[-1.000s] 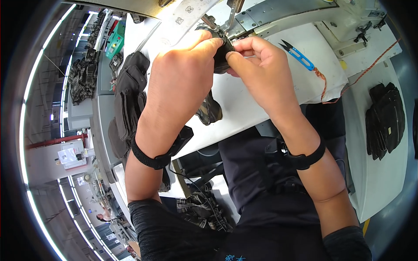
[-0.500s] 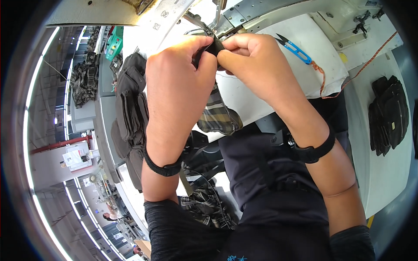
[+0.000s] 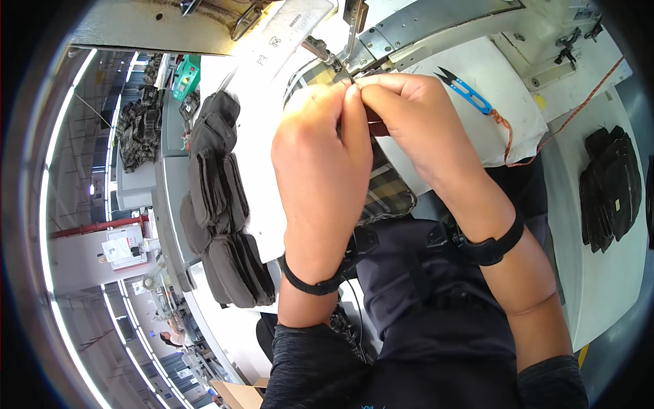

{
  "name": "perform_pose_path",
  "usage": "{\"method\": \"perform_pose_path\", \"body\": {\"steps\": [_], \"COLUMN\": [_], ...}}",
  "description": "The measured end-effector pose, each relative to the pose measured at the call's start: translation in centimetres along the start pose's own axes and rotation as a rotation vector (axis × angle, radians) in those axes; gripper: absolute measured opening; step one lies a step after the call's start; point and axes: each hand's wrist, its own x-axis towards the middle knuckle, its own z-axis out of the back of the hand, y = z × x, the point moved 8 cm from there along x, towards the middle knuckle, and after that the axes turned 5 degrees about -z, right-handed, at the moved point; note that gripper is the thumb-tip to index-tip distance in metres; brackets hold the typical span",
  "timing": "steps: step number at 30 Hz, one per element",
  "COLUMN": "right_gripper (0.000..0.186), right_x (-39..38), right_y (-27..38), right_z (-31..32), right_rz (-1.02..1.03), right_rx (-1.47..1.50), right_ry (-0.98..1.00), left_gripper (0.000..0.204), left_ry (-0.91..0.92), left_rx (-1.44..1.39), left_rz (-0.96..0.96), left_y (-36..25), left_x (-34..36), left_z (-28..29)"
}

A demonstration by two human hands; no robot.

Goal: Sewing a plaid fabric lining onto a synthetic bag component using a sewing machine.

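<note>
My left hand (image 3: 320, 140) and my right hand (image 3: 417, 116) meet fingertip to fingertip in front of a sewing machine's presser foot (image 3: 335, 63). Both pinch the edge of a plaid fabric piece (image 3: 390, 191), dark with tan and pale stripes. One part of it hangs below my hands toward my lap, and another shows beside the presser foot. The pinched edge is mostly hidden behind my fingers. Blue thread snips (image 3: 466, 92) with an orange cord lie on the white surface right of my right hand.
Stacks of dark folded fabric pieces (image 3: 219, 184) lie along the left of the white table. More dark pieces (image 3: 611, 187) rest on a pale surface at the right. The machine head (image 3: 170, 24) hangs over the top left. A person (image 3: 172, 338) sits far off at lower left.
My left hand has moved right, up against my right hand. The dark fold between my fingers is now mostly covered, and plaid cloth shows beside the presser foot.
</note>
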Motion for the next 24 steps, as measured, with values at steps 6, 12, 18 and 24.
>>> {"method": "perform_pose_path", "body": {"steps": [6,12,18,24], "right_gripper": [0.026,0.03,0.032,0.035], "right_x": [-2.4,-3.5,-3.4,-4.3], "right_y": [1.1,0.0,-1.3,-1.9], "right_z": [-0.6,-0.9,-0.7,0.5], "right_rz": [0.185,0.079,-0.16,-0.155], "right_rx": [-0.236,-0.417,0.033,-0.102], "right_ry": [-0.048,-0.013,0.131,0.036], "left_gripper": [0.026,0.061,0.052,0.051], "left_ry": [-0.133,-0.224,-0.099,-0.128], "left_rx": [-0.066,-0.196,-1.142,-0.91], "left_rz": [-0.077,0.27,0.555,0.393], "left_y": [1.3,8.8,8.8,7.9], "left_x": [-5.0,-9.5,-11.7,-10.7], "left_z": [-0.9,-2.8,-3.1,-0.4]}}
